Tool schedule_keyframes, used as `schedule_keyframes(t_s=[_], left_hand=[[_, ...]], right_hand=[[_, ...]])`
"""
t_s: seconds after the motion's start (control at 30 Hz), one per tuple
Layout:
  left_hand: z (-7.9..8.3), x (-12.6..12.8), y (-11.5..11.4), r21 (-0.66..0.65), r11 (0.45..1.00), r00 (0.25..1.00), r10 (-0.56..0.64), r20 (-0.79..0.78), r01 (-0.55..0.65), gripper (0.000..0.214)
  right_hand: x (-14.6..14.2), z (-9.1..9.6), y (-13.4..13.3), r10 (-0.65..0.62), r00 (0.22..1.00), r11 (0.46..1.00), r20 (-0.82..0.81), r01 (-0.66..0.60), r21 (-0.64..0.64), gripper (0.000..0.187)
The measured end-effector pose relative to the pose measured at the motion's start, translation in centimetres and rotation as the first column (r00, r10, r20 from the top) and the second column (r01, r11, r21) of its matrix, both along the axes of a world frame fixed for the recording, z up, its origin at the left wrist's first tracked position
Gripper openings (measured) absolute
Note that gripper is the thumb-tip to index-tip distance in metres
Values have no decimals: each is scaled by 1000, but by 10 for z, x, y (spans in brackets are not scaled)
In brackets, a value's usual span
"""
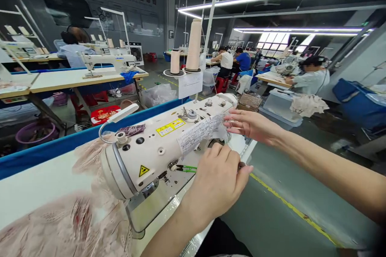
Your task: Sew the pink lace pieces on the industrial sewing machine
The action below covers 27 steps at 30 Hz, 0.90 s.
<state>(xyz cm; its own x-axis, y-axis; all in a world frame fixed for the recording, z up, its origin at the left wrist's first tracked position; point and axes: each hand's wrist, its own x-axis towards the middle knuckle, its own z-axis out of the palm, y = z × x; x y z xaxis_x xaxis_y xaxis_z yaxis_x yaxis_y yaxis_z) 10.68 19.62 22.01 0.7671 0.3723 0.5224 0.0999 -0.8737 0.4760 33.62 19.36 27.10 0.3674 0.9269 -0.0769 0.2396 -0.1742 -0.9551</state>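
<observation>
My left hand (215, 178) is closed in front of the sewing machine (157, 150), its knuckles up. A small dark bit shows beside the thumb, but what it belongs to is hidden. My right hand (247, 124) has its fingers stretched out at the right end of the machine, by a handwritten paper (196, 134) fixed along the machine's arm. Whether the fingertips touch the paper, I cannot tell. Left of my left hand, a green-and-black tool (187, 168) sticks out from the machine's front. Pale pink lacy fabric (57, 225) lies at the machine's left end.
Two thread cones (193, 46) stand behind the machine on a stand with a hanging sheet. A blue cloth trough (72, 136) runs along the table's far side. Clear plastic bins (279, 106) sit on the floor at right. Several people work at other machines.
</observation>
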Motion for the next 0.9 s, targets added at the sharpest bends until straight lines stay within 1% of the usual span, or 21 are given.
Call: schedule_keyframes(t_s=[0.03, 0.1, 0.2, 0.27, 0.3, 0.37, 0.4, 0.43, 0.47, 0.5, 0.53, 0.57, 0.6, 0.67, 0.7, 0.77, 0.83, 0.9], left_hand=[[-1, 2, -1, 6, 1000, 1000, 1, -10, -1, 28], [-2, 4, -2, 21, 1000, 1000, 8, -23, -8, 27], [-4, 6, -2, 35, 999, 1000, 17, -16, -17, 26], [-6, 8, -1, 33, 999, 1000, 28, -13, -27, 25], [-7, 9, 0, 32, 999, 999, 35, -15, -35, 25], [-9, 11, 2, 32, 998, 998, 50, -24, -49, 24], [-10, 12, 3, 36, 998, 998, 59, -28, -58, 24], [-10, 12, 3, 41, 997, 997, 69, -30, -68, 24], [-11, 13, 4, 45, 996, 996, 80, -31, -79, 25], [-11, 12, 4, 49, 995, 995, 90, -32, -88, 25], [-11, 12, 5, 51, 994, 995, 97, -32, -95, 25], [-10, 11, 5, 53, 994, 994, 101, -28, -99, 25], [-9, 10, 5, 55, 993, 994, 103, -24, -102, 25], [-7, 8, 4, 60, 993, 994, 104, -11, -103, 24], [-6, 6, 4, 61, 992, 994, 107, -4, -106, 24], [-4, 4, 4, 56, 991, 993, 119, 3, -118, 24], [-2, 2, 4, 47, 991, 992, 129, 2, -129, 24], [-2, 1, 6, 41, 990, 991, 135, 2, -135, 26]], right_hand=[[-1, 0, 0, -16, 996, 1000, -89, 16, 1, 35], [-1, 5, 2, -57, 980, 998, -190, 53, -30, 24], [4, 14, 11, -87, 975, 989, -203, 60, -132, 16], [9, 16, 18, -78, 985, 984, -151, 51, -172, 18], [12, 16, 21, -72, 992, 984, -106, 53, -172, 19], [14, 18, 27, -42, 998, 987, 50, 49, -150, 21], [14, 20, 30, -6, 985, 990, 175, 30, -137, 21], [13, 22, 33, 43, 945, 993, 325, -4, -121, 21], [11, 26, 36, 101, 871, 993, 480, -56, -108, 20], [7, 31, 39, 160, 772, 987, 615, -127, -98, 19], [2, 36, 42, 220, 664, 972, 715, -214, -101, 18], [-5, 41, 47, 279, 566, 945, 776, -306, -116, 18], [-13, 46, 51, 342, 489, 906, 802, -398, -144, 18], [-33, 55, 60, 478, 379, 806, 792, -549, -223, 17], [-43, 58, 66, 528, 344, 760, 776, -600, -251, 16], [-61, 63, 76, 599, 305, 695, 741, -657, -291, 13], [-73, 66, 88, 664, 303, 660, 684, -668, -343, 12], [-78, 66, 99, 714, 321, 641, 622, -658, -395, 13]])
